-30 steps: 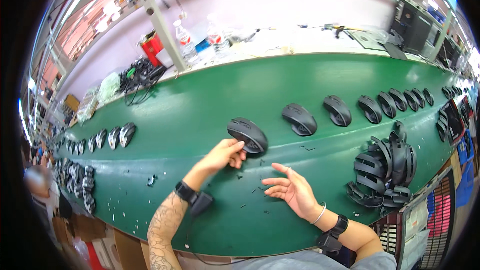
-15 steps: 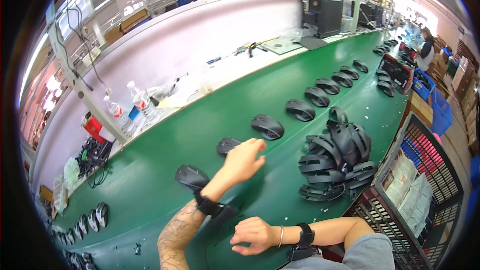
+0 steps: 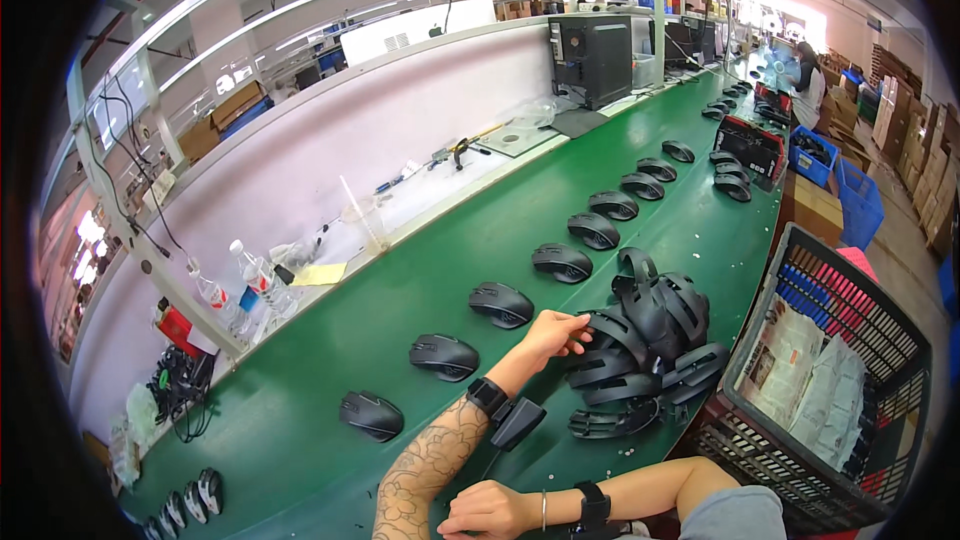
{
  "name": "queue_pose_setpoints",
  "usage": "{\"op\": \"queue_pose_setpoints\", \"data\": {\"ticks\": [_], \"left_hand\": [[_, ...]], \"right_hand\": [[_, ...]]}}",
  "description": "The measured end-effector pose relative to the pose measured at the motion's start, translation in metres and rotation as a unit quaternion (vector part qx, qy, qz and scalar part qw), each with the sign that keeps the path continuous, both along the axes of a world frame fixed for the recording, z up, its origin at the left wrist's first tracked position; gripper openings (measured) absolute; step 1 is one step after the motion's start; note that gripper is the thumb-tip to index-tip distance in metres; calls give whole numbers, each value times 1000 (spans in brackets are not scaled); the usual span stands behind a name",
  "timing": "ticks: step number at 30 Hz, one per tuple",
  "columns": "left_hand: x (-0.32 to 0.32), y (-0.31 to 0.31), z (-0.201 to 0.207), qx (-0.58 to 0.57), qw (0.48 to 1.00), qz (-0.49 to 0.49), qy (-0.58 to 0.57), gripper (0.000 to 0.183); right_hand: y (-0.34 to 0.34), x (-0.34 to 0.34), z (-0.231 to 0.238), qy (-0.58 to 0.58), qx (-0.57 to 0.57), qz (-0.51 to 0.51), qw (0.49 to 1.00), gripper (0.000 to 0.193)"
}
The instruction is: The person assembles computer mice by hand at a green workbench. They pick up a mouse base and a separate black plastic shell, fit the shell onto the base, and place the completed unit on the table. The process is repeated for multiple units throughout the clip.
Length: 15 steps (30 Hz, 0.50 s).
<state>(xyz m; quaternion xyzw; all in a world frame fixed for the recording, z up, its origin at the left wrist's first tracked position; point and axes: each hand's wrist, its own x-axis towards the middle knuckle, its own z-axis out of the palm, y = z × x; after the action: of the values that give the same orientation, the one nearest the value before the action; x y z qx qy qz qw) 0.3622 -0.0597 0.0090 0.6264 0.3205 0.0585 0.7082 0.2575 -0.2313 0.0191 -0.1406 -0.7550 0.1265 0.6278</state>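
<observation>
My left hand (image 3: 553, 338) reaches to the left edge of a heap of black curved mouse shells (image 3: 655, 315). Its fingertips are closed on the end of one mouse shell (image 3: 618, 334), which still lies against the others. My right hand (image 3: 490, 512) is low at the near edge of the green bench, its fingers curled in. Nothing shows in it, though its underside is hidden. Left of my left hand sit black computer mice, the nearest being one mouse (image 3: 500, 305), with another mouse (image 3: 443, 356) and a third mouse (image 3: 371, 415) nearer to me.
More mice (image 3: 615, 205) run in a row up the green bench (image 3: 400, 285). A black plastic crate (image 3: 800, 440) holding wrapped packets stands at the right. Bottles (image 3: 262, 280) are on the white ledge behind. Grey-sided mouse parts (image 3: 208, 490) lie at the lower left.
My left hand has moved from above the row of mice rightward to the heap, and its fingers have closed on a shell there. My right hand stays low and curled. The view has shifted.
</observation>
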Motion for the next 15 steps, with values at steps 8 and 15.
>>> {"op": "queue_pose_setpoints", "data": {"ticks": [8, 15], "left_hand": [[-27, -4, 5, -79, 978, 16, -193, 23], [-176, -13, 71, 214, 951, 171, -147, 21]], "right_hand": [[-1, 1, -12, -48, -26, -17, 998, 15], [21, 13, 1, -34, 54, -338, 939, 44]]}}
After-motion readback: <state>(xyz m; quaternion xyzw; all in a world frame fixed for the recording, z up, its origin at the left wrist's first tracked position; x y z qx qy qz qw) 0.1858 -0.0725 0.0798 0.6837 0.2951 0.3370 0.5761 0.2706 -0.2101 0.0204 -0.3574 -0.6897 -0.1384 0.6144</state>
